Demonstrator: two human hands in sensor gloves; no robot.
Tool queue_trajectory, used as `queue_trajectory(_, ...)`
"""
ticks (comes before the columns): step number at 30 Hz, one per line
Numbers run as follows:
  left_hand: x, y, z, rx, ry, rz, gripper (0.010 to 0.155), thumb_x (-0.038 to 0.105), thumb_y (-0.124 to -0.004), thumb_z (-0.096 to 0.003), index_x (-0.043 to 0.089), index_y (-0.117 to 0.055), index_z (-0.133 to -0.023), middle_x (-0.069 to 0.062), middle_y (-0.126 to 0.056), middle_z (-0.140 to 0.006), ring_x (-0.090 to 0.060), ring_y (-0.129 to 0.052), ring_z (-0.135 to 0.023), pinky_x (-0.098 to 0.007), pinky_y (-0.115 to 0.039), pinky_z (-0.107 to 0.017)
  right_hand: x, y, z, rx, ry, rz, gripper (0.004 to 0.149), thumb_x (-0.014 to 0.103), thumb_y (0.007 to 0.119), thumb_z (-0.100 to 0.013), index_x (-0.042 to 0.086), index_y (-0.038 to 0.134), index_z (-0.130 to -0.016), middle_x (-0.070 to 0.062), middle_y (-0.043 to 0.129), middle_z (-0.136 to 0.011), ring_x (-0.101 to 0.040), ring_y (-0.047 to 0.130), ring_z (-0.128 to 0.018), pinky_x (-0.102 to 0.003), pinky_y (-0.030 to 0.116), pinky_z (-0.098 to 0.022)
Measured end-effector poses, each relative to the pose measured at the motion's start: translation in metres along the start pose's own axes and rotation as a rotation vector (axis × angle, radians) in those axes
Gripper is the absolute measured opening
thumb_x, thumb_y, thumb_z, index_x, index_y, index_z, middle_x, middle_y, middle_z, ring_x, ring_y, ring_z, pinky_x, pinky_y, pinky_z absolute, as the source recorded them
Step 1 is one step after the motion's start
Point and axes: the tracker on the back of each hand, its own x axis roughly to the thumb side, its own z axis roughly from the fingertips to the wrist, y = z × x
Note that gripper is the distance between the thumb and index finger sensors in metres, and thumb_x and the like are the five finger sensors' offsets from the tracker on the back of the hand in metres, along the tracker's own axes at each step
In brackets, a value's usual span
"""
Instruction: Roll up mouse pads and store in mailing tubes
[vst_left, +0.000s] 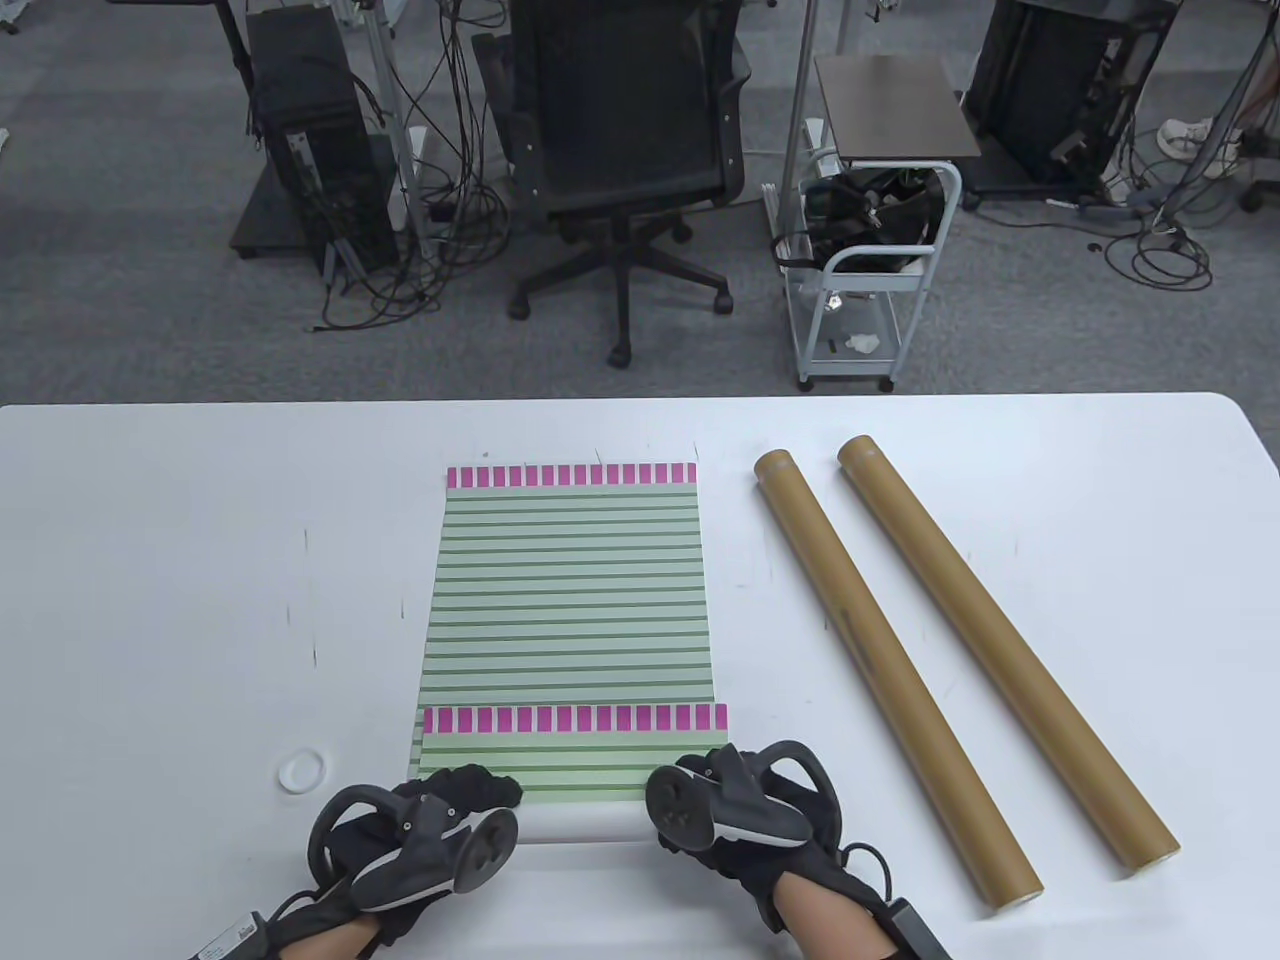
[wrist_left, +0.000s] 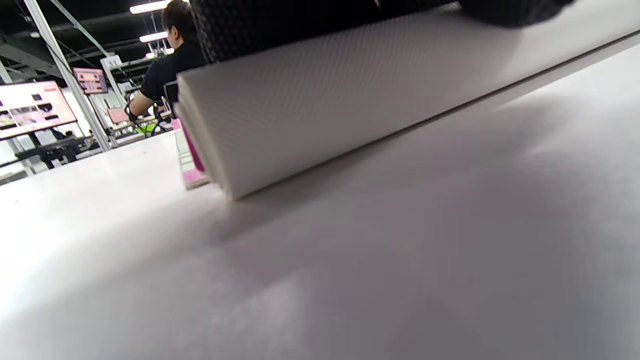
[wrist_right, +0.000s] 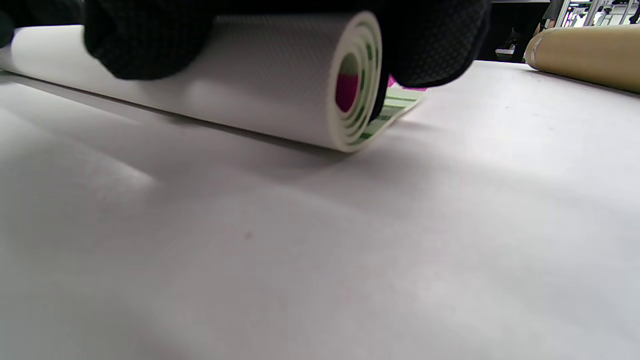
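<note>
A green-striped mouse pad (vst_left: 570, 590) with a pink band at its far end lies flat on the white table (vst_left: 160, 600). A second pad (vst_left: 575, 745) lies on top of it, and its near end is wound into a roll (vst_left: 580, 822) with the white underside outward. My left hand (vst_left: 480, 792) grips the roll's left end and my right hand (vst_left: 700, 778) grips its right end. The right wrist view shows the spiral end of the roll (wrist_right: 350, 85) under my fingers (wrist_right: 430, 45). The left wrist view shows the roll (wrist_left: 350, 100) lying on the table. Two brown mailing tubes (vst_left: 890, 670) (vst_left: 1000, 650) lie at the right.
A small white ring-shaped cap (vst_left: 301, 771) lies on the table left of my left hand. The near tube's end (wrist_right: 585, 55) shows in the right wrist view. Beyond the far table edge stand an office chair (vst_left: 620, 150) and a white cart (vst_left: 870, 270).
</note>
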Motion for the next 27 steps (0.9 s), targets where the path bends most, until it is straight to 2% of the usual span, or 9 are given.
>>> queue_trajectory(2, 0.001, 0.0, -0.001, -0.005, -0.003, 0.003, 0.054, 0.056, -0.067, -0.0374, 0.042, -0.068, -0.089, 0.012, -0.085, -0.09, -0.011, -0.093, -0.081, -0.021, -0.084, -0.058, 0.0, 0.0, -0.001, 0.052, -0.021, -0.041, 0.054, 0.039, 0.068, -0.043, 0.02, 0.076, -0.093, -0.006, 0.085, -0.083, -0.026, 0.088, -0.067, -0.051, 0.071, -0.063)
queue_trajectory(6, 0.001, 0.001, -0.002, -0.009, -0.012, 0.011, 0.053, 0.053, -0.066, -0.0383, 0.04, -0.071, -0.09, 0.012, -0.087, -0.089, -0.01, -0.093, -0.081, -0.022, -0.084, -0.059, -0.001, 0.0, 0.0, 0.076, -0.029, -0.069, 0.053, 0.038, 0.064, -0.045, 0.018, 0.076, -0.093, -0.007, 0.086, -0.081, -0.026, 0.089, -0.064, -0.052, 0.072, -0.062)
queue_trajectory(9, 0.0, 0.001, -0.003, -0.02, -0.006, 0.037, 0.052, 0.052, -0.065, -0.0389, 0.04, -0.072, -0.089, 0.012, -0.088, -0.088, -0.011, -0.093, -0.081, -0.023, -0.084, -0.059, 0.002, 0.002, 0.005, 0.04, -0.029, -0.054, 0.055, 0.04, 0.064, -0.045, 0.018, 0.075, -0.095, -0.008, 0.084, -0.084, -0.028, 0.087, -0.067, -0.053, 0.069, -0.064)
queue_trajectory(12, 0.0, 0.0, -0.006, -0.025, -0.006, 0.031, 0.052, 0.05, -0.063, -0.0393, 0.04, -0.072, -0.089, 0.012, -0.088, -0.088, -0.01, -0.093, -0.081, -0.023, -0.084, -0.059, 0.012, 0.003, 0.007, 0.008, -0.054, 0.045, 0.061, 0.044, 0.068, -0.044, 0.022, 0.064, -0.101, -0.004, 0.075, -0.094, -0.028, 0.081, -0.078, -0.053, 0.064, -0.068)
queue_trajectory(16, -0.002, -0.002, -0.008, -0.057, 0.01, 0.106, 0.052, 0.048, -0.062, -0.0403, 0.038, -0.071, -0.09, 0.011, -0.085, -0.09, -0.012, -0.089, -0.084, -0.028, -0.08, -0.066, 0.017, 0.004, 0.004, -0.036, -0.052, 0.08, 0.057, 0.043, 0.07, -0.043, 0.024, 0.07, -0.096, -0.003, 0.081, -0.088, -0.024, 0.086, -0.072, -0.05, 0.069, -0.066)
queue_trajectory(18, -0.003, -0.002, -0.008, -0.057, 0.011, 0.118, 0.052, 0.048, -0.062, -0.0407, 0.037, -0.071, -0.091, 0.009, -0.085, -0.09, -0.013, -0.089, -0.084, -0.031, -0.079, -0.067, 0.015, 0.004, 0.003, -0.033, -0.041, 0.028, 0.056, 0.042, 0.072, -0.042, 0.022, 0.072, -0.095, -0.004, 0.082, -0.087, -0.025, 0.086, -0.07, -0.051, 0.069, -0.064)
queue_trajectory(22, 0.0, 0.002, -0.004, -0.033, -0.021, 0.058, 0.051, 0.051, -0.064, -0.0384, 0.038, -0.074, -0.086, 0.012, -0.093, -0.082, -0.011, -0.098, -0.073, -0.026, -0.087, -0.055, 0.015, 0.004, 0.002, 0.008, -0.054, 0.033, 0.056, 0.04, 0.07, -0.043, 0.021, 0.073, -0.096, -0.005, 0.082, -0.086, -0.026, 0.086, -0.07, -0.051, 0.069, -0.064)
queue_trajectory(24, 0.001, 0.002, -0.003, -0.023, -0.025, 0.038, 0.051, 0.051, -0.063, -0.0389, 0.041, -0.069, -0.088, 0.013, -0.092, -0.083, -0.011, -0.098, -0.074, -0.025, -0.087, -0.054, 0.017, 0.003, 0.001, 0.001, -0.054, 0.047, 0.056, 0.039, 0.069, -0.043, 0.021, 0.073, -0.095, -0.005, 0.082, -0.086, -0.026, 0.087, -0.07, -0.051, 0.07, -0.064)
queue_trajectory(27, 0.003, 0.001, -0.002, -0.021, -0.041, 0.047, 0.048, 0.049, -0.063, -0.0404, 0.046, -0.064, -0.088, 0.015, -0.078, -0.097, -0.013, -0.095, -0.079, -0.028, -0.086, -0.058, 0.018, 0.003, 0.001, 0.002, -0.054, 0.06, 0.055, 0.038, 0.068, -0.043, 0.021, 0.073, -0.095, -0.006, 0.083, -0.086, -0.026, 0.087, -0.069, -0.051, 0.07, -0.064)
